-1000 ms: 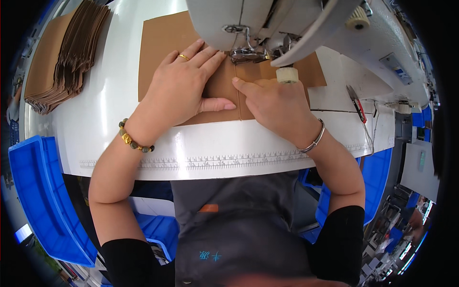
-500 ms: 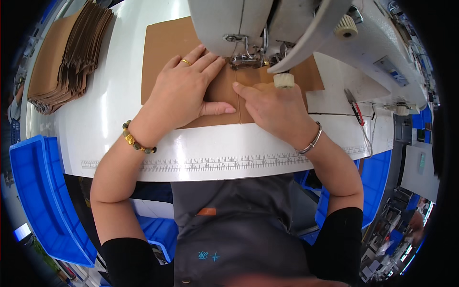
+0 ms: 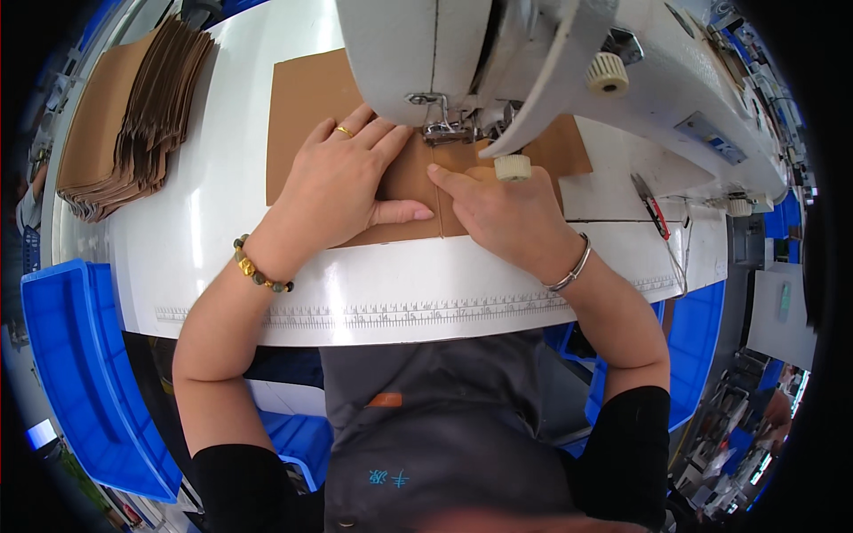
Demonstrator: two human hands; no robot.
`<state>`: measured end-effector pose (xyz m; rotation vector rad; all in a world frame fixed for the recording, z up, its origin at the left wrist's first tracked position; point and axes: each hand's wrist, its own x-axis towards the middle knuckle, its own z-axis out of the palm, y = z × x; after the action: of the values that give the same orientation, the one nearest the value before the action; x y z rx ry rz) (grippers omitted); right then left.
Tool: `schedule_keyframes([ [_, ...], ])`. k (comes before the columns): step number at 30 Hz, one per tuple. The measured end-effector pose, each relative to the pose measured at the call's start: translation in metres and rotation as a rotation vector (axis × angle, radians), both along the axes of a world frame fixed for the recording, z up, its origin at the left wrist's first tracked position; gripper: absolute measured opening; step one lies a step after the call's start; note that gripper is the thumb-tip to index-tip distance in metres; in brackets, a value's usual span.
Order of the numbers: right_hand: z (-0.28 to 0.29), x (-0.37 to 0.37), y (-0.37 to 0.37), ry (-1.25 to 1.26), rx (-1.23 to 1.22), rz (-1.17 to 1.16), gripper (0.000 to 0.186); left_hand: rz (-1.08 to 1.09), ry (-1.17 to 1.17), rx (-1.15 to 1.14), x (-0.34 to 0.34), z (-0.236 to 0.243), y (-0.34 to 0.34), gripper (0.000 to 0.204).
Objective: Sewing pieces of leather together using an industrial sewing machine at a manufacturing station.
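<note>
A flat brown sheet [image 3: 306, 98], leather-like, lies on the white table under the head of a sewing machine [image 3: 409, 53]. A seam or fold line runs from the presser foot [image 3: 449, 133] toward the sheet's near edge. My left hand [image 3: 342, 173] rests flat on the sheet left of this line, fingers spread and thumb pointing right. On the other side, my right hand [image 3: 506, 209] presses the sheet, its index finger stretched to the line just in front of the foot. Its other fingers are partly hidden behind a cream knob [image 3: 513, 167].
A thick stack of brown pieces [image 3: 111, 133] stands at the far left. Red-handled snips [image 3: 653, 209] lie to the right. A printed ruler [image 3: 409, 313] follows the table's near edge. Blue bins [image 3: 84, 382] stand beside the table on the left and the right.
The whole view has shifted slightly. Both hands stay in nearly the same places on the brown sheet, and I see no clear movement of it under the foot.
</note>
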<state>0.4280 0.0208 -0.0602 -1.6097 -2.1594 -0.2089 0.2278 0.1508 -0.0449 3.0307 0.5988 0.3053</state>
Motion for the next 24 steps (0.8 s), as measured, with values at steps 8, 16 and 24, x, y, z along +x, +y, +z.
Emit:
schedule_keyframes([
  [8,0.007,0.022,0.008,0.614,-0.237,-0.096,0.009,0.019,0.033,-0.014,0.0,0.003,-0.002,0.091],
  [16,0.015,0.049,0.007,1.792,-0.633,0.044,0.016,0.071,0.097,-0.031,-0.015,0.002,-0.015,0.098],
  [24,0.031,0.042,0.009,1.299,-0.649,-0.014,0.021,0.023,0.118,-0.112,-0.065,0.012,-0.081,0.104],
])
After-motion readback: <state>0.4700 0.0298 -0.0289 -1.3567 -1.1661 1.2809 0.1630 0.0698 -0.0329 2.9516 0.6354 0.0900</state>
